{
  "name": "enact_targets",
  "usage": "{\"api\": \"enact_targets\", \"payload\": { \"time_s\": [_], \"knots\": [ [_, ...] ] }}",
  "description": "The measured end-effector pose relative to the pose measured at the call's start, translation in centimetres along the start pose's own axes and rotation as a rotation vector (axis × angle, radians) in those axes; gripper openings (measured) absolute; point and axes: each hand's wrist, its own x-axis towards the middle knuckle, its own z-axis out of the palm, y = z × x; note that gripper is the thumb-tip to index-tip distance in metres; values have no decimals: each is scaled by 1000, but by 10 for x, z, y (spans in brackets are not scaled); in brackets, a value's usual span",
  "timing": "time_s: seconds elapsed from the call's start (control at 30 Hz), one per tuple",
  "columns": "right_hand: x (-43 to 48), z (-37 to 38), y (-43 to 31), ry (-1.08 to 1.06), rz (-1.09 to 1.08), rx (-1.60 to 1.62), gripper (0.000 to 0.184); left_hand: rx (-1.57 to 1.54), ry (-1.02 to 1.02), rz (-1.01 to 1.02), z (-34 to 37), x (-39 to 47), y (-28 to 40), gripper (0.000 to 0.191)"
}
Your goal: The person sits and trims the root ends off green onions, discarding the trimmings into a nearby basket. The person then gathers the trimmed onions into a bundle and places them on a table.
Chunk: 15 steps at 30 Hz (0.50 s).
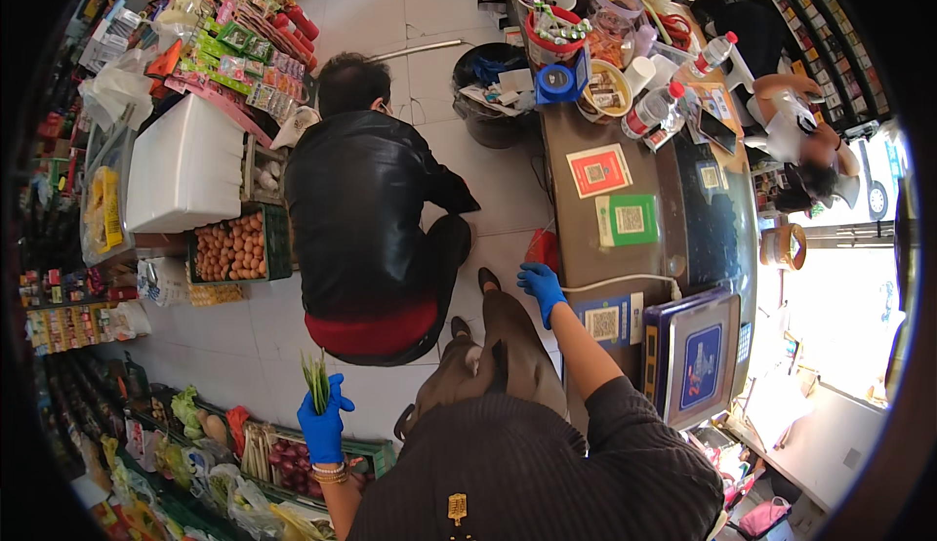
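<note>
My left hand (322, 420), in a blue glove, is closed around a small bunch of thin green stalks (315, 384), whose tips point up from the fist. It is above the vegetable crates at the lower left. My right hand (542, 288), also blue-gloved, is beside the edge of the brown counter (585, 138). Its fingers are bent, and a red thing (542, 248) lies just beyond them; whether the fingers touch it or hold a thin string near it, I cannot tell.
A person in a black jacket (359, 204) crouches in front of me. A black bin (494, 135), an egg crate (277, 248) and a white foam box (187, 164) stand nearby. The counter holds a scale (692, 358), bottles and tubs. Another person (798, 131) is beyond it.
</note>
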Motion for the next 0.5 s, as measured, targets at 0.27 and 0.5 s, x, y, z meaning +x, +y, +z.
{"api": "enact_targets", "payload": {
  "time_s": [0.27, 0.5],
  "knots": [
    [67, -5, -38, 55, -79, -6, 34, 13, 91, -10, 9, -2, 39, 20],
    [71, 9, -110, 9, -162, 38, 79, -226, 309, 294, -34, -30, 45, 23]
  ]
}}
